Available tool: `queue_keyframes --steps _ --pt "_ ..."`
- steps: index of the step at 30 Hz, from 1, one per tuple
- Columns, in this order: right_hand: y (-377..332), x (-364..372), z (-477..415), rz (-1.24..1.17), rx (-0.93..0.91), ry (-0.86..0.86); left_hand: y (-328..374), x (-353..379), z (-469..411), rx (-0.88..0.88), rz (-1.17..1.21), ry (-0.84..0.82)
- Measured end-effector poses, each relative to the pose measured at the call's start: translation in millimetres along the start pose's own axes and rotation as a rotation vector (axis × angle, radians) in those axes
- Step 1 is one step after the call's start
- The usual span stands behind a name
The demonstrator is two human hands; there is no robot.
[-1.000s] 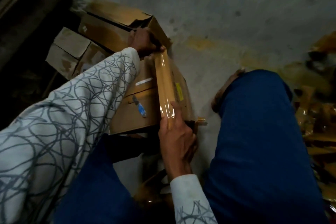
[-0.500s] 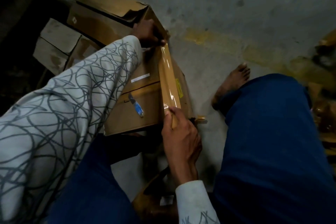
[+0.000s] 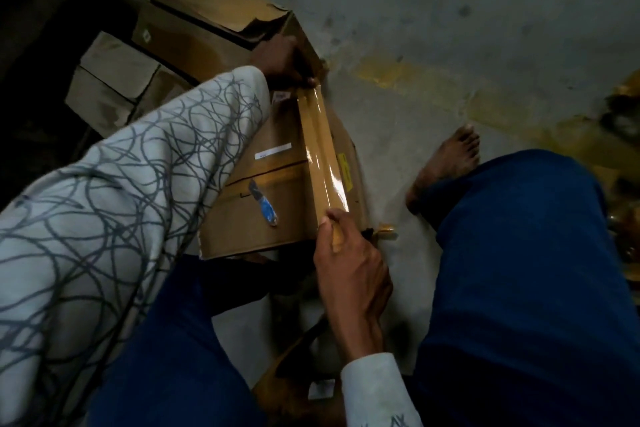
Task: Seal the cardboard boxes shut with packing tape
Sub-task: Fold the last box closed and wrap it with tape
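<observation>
Head view is showing me the packing tape (image 3: 320, 152) stretching along the right edge of the cardboard box (image 3: 270, 191), which is sitting on the floor (image 3: 450, 28). My left hand (image 3: 280, 61) is pinching the tape's far end and my right hand (image 3: 349, 263) its near end, each grip closing on it. A blue-handled cutter (image 3: 265, 206) is lying on the box top

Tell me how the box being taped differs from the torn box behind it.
The near box carries a glossy tape strip along its right edge, held between left hand and right hand; the torn box shows no tape. The near box's flaps lie flat; the torn box's ragged top flap stands ajar over a dark gap. A blue-handled knife lies on the near box only. Both are brown cardboard.
</observation>
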State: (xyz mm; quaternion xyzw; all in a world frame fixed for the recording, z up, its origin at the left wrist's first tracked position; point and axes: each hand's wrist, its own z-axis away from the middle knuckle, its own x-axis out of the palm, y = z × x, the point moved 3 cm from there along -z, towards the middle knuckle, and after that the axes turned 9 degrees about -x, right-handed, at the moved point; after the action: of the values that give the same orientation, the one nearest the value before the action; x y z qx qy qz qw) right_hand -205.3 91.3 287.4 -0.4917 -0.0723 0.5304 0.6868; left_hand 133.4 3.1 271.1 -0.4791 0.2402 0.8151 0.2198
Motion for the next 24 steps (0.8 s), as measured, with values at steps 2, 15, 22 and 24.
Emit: queue_keyframes --steps 2,15,22,24 --pt "-1 1 -1 0.004 0.013 0.012 0 3 -1 -0.008 0.046 -0.027" --pt "-2 5 0 0.058 0.011 0.035 -5 30 -5 -0.16 0.132 0.284" --pt "-1 8 -1 0.063 -0.029 0.053 6 83 51 -0.059 0.091 0.173" --pt "0 8 1 0.059 -0.042 0.062 6 89 51 -0.084 0.018 0.147"
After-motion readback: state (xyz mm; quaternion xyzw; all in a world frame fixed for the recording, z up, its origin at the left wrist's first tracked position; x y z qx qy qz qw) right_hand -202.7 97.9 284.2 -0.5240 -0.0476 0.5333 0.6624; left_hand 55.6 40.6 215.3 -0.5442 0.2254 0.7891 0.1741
